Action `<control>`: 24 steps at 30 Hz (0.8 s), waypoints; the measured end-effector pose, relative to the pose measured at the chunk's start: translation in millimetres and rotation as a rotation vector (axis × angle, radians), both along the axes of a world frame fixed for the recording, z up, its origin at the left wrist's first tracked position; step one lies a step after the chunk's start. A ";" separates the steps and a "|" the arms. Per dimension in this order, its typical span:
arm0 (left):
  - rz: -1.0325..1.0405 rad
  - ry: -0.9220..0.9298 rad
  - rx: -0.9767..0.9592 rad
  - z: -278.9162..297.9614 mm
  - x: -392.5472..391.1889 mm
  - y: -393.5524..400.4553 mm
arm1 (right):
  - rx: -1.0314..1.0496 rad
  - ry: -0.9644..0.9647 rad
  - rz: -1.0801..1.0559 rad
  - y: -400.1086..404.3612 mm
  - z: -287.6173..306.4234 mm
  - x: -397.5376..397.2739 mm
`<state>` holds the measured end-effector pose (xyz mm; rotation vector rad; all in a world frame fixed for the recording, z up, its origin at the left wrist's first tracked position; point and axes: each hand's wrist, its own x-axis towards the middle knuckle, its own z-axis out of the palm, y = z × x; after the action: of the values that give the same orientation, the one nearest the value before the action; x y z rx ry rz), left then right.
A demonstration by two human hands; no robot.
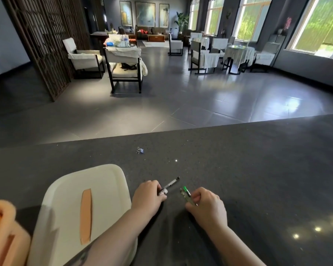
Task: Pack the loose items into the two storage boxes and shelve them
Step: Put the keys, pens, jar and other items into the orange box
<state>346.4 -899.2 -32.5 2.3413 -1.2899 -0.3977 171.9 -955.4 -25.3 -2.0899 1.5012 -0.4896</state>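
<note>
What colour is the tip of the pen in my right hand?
Bright green, seen in the head view: the pen gripped by the right hand.

Glossy speckled stone counter (238,169); matt white plastic box (96,181).

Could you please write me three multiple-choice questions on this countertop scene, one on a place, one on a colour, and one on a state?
1. Where does the binder clip lie?
A. Inside the orange box
B. On the white lid
C. On the counter beyond both hands

2. What colour is the end of the pen in the right hand?
A. Green
B. Red
C. Yellow

3. What is the left hand doing?
A. Lying flat and empty
B. Gripping a black pen
C. Lifting the lid

Answers: 1 C, it sits alone on the dark counter; 2 A, its end is bright green; 3 B, fingers curl round the barrel.
</note>
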 end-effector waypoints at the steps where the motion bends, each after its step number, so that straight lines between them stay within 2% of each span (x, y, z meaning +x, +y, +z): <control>1: 0.004 0.018 -0.029 0.5 -1.4 3.5 | -0.004 -0.021 -0.010 1.4 1.7 -0.1; 7: 0.040 0.131 -0.182 22.4 -4.6 29.3 | -0.037 -0.125 0.037 12.4 22.2 -2.8; 13: 0.073 0.031 -0.332 86.8 6.2 87.9 | -0.126 -0.232 0.215 54.6 68.6 18.3; 19: 0.220 -0.071 -0.374 149.7 51.8 197.0 | -0.124 -0.308 0.396 130.5 112.1 76.7; 24: 0.417 -0.070 -0.322 163.5 99.7 316.4 | -0.066 -0.392 0.597 210.0 120.1 130.0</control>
<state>446.0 -582.8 130.9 2.2764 -0.7882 0.0245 302.0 -745.4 94.8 -2.1939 0.6082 -0.6637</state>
